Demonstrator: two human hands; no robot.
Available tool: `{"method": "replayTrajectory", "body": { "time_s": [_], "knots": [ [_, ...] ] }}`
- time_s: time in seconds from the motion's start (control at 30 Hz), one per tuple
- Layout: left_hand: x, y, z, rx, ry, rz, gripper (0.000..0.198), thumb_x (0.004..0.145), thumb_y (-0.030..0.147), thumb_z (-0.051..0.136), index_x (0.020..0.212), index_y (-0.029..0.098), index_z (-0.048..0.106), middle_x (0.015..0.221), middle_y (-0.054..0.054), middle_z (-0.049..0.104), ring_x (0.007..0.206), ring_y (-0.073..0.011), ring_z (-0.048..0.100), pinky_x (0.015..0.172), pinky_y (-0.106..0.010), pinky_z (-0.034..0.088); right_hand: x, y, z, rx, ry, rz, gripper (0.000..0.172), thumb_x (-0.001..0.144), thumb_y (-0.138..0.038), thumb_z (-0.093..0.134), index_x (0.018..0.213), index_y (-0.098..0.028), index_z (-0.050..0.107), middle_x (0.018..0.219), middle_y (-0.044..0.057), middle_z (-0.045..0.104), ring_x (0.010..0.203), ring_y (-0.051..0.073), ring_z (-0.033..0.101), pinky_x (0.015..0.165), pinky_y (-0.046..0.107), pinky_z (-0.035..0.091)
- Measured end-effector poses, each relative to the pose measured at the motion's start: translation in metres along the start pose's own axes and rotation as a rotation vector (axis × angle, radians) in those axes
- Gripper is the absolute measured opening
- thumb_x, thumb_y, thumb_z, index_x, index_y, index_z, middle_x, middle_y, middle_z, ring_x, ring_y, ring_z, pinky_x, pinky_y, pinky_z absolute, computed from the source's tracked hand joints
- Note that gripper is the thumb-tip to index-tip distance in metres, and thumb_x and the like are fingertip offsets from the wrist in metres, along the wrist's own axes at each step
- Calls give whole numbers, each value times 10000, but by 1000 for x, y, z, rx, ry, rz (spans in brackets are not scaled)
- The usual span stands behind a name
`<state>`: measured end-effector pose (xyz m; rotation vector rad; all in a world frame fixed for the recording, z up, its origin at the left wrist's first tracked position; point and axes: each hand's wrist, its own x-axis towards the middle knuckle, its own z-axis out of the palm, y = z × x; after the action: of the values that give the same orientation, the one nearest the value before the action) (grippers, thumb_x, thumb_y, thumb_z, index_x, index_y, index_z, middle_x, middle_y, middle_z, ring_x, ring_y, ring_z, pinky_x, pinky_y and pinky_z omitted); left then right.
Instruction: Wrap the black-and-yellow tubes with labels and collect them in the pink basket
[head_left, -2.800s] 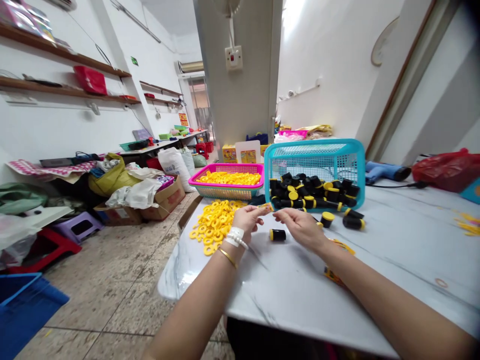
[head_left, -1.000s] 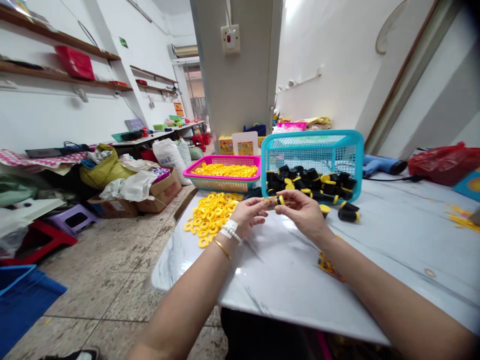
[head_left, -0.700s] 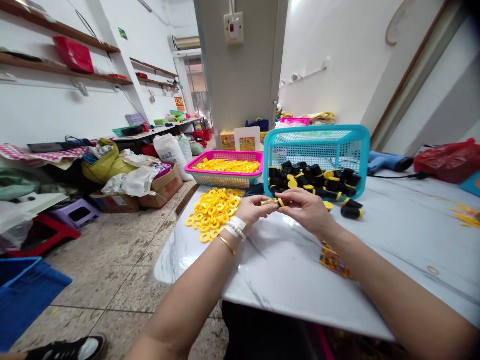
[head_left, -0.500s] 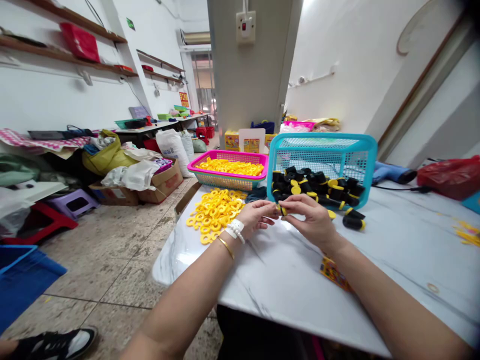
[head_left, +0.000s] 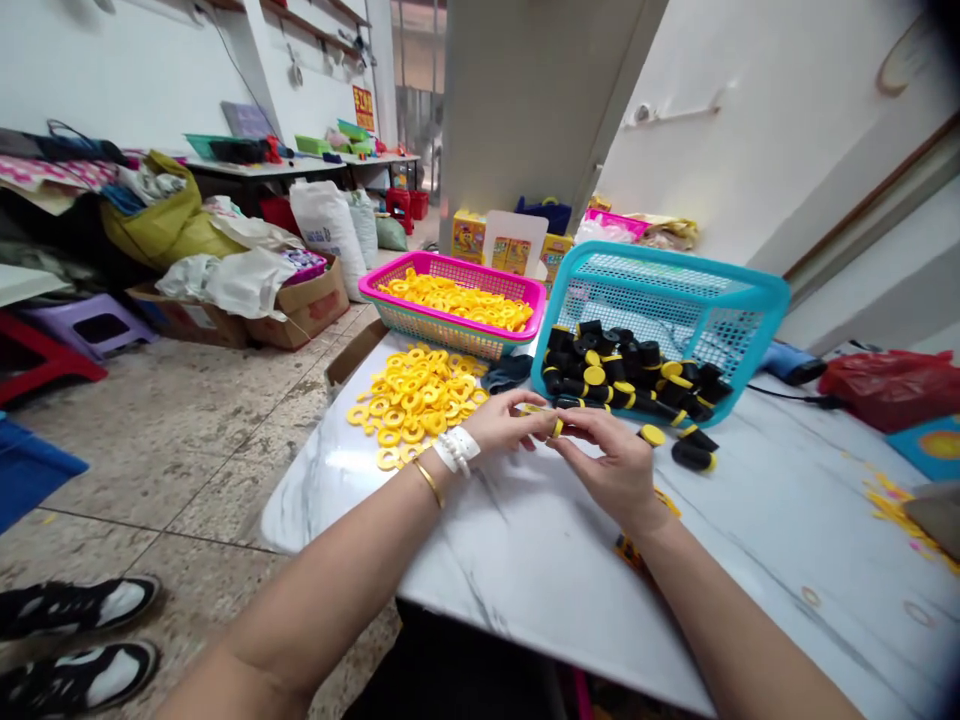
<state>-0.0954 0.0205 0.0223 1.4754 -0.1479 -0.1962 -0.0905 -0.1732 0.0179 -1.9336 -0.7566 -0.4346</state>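
Note:
My left hand [head_left: 501, 425] and my right hand [head_left: 609, 458] meet over the table, fingertips pinched around a small yellow piece [head_left: 557, 428]. Fingers cover most of it, so its full shape is hidden. Left of my left hand lies a loose pile of flat yellow rings [head_left: 420, 395]. Beyond my right hand a turquoise basket [head_left: 772, 300] leans with its open side toward me, holding many black cylindrical pieces with yellow ends [head_left: 649, 355]. A yellow-ended black piece [head_left: 694, 457] and a yellow disc-topped one [head_left: 651, 435] lie outside it, right of my right hand.
A pink-rimmed basket [head_left: 450, 270] full of yellow rings stands behind the pile on the marble-patterned table [head_left: 525, 570]. Yellow printed boxes [head_left: 469, 237] are behind it. At right are a red plastic bag [head_left: 889, 390] and yellow scraps [head_left: 892, 505]. Someone's shoes [head_left: 82, 605] show at lower left.
My view has tilted down and shifted. Both hands stay together, still pinching the small piece; its black part, visible before, is now hidden, and yellow shows between my fingers.

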Motion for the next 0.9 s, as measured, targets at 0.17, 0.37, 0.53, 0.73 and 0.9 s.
{"method": "replayTrajectory", "body": {
  "time_s": [0.17,0.37,0.53,0.73,0.9],
  "knots": [
    [1,-2,-1,12,-33,127,317,723,373,786,909,134,692,787,-53,687,667,-111,592,626,-217,438,-4,5,3,41,36,134,274,744,-331,799,1012,-285,771,1042,57,752,903,245,711,895,430,595],
    [2,-1,1,104,-47,231,247,712,278,782,929,170,734,898,-56,720,818,-164,648,708,-232,474,-1,7,11,438,-22,562,347,656,-378,867,938,-200,772,823,51,774,743,218,722,790,424,607],
    [3,0,-2,60,60,79,428,766,516,718,946,129,678,692,-59,684,526,-107,563,523,-215,408,1,0,8,310,26,362,348,696,-373,836,999,-222,759,897,50,766,797,214,718,810,421,609],
    [2,-4,0,147,7,217,232,798,369,687,816,137,680,712,-44,666,616,-118,567,560,-217,421,-3,1,9,340,-1,467,325,673,-378,851,946,-218,775,854,51,770,760,218,723,820,429,615],
    [2,-6,2,216,76,283,167,746,327,737,787,166,716,656,-16,647,639,-131,562,574,-213,408,-1,7,11,647,-48,720,317,620,-418,889,800,-191,759,824,55,773,726,195,737,807,375,636]
  ]
}}
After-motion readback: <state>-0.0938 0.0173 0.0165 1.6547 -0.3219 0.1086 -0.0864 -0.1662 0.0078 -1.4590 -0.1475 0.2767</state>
